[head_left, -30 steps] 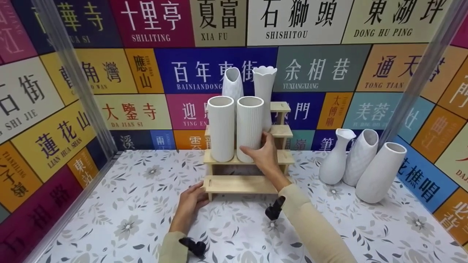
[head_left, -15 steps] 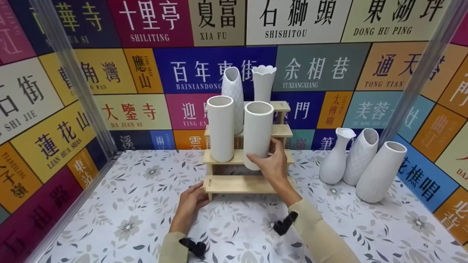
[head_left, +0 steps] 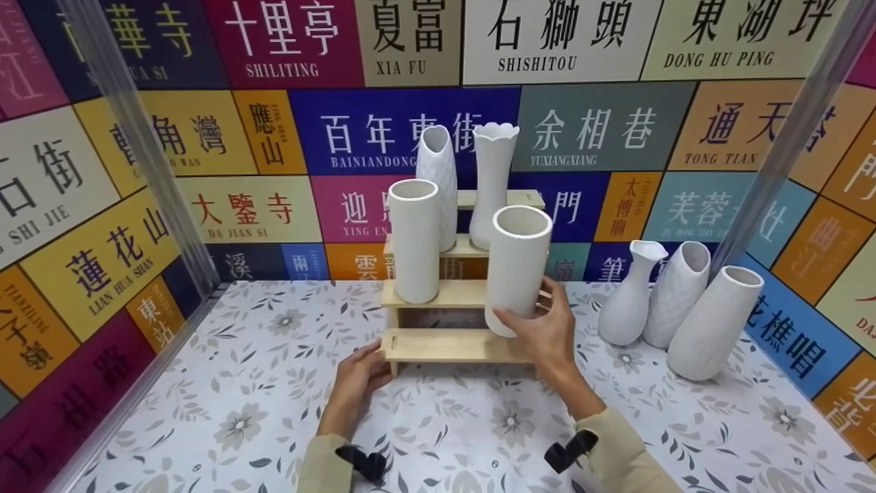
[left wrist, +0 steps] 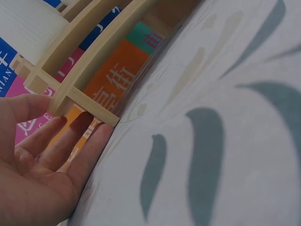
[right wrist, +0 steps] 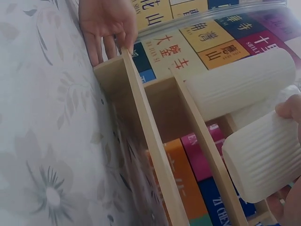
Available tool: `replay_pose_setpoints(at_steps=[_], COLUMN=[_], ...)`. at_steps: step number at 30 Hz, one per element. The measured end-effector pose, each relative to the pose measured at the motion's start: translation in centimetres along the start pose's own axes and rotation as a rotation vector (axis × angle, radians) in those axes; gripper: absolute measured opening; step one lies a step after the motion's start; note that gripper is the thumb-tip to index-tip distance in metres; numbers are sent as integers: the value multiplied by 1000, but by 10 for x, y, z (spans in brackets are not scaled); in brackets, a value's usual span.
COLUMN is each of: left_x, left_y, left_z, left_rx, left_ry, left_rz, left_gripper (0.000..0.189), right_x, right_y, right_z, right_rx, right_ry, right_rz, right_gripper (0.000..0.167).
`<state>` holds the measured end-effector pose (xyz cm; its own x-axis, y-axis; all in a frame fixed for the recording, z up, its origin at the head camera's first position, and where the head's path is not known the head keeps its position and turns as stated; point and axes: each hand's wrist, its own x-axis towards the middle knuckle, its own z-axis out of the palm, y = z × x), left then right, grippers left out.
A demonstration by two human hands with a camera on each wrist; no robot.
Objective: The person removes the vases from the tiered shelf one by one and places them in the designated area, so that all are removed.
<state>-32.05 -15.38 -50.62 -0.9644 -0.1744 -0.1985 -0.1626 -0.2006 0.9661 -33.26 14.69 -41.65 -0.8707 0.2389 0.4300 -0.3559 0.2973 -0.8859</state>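
At the far left of the action, a left hand (head_left: 359, 373) rests against the left end of a tiered wooden stand (head_left: 452, 344), its grip apart; the fingertips partly slip out of sight there, so how firmly they press is hard to tell. The stand sits on a floral-patterned desk (head_left: 239, 383). A white cylindrical vase (head_left: 414, 243) stands upright on the second tier's left side. Behind it, on the third tier, come a slant-mouthed vase (head_left: 438, 185) and then a scalloped vase (head_left: 491, 185). Next, a ribbed vase (head_left: 518, 270) leans slightly in front of the stand's right side, above the lowest tier, with the grip of the right hand (head_left: 551, 329) clamped on its lower part, thumb in front. Well apart on the right, a flared-neck vase (head_left: 624, 301), a diamond-textured vase (head_left: 677, 294) and a tapered vase (head_left: 715, 329) stand close together on the desk.
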Motion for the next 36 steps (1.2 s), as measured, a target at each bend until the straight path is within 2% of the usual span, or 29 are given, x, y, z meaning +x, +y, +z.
replay_pose_setpoints(at_steps=[3,10,15,22,27,36], left_x=[-1,0,1,1,0,2], left_y=[0,-3,-3,-1,1,-1], left_z=[0,0,0,0,-1,0], left_rx=[-14,21,23,15,14,16], left_ry=[-10,8,17,-4,-14,4], left_rz=[10,18,2,12,21,25], left_gripper=[53,51,50,52,52,52], right_x=[-1,-5,0,6,11,10], right_y=[4,18,24,36,46,73], right_z=[-15,-53,-83,-123,-138,-157], right_rx=[-17,-45,-120,-171,-203,-253], right_ry=[12,62,144,190,258,256], right_rz=[20,81,113,171,171,203], right_gripper=[86,86,89,93,91,93])
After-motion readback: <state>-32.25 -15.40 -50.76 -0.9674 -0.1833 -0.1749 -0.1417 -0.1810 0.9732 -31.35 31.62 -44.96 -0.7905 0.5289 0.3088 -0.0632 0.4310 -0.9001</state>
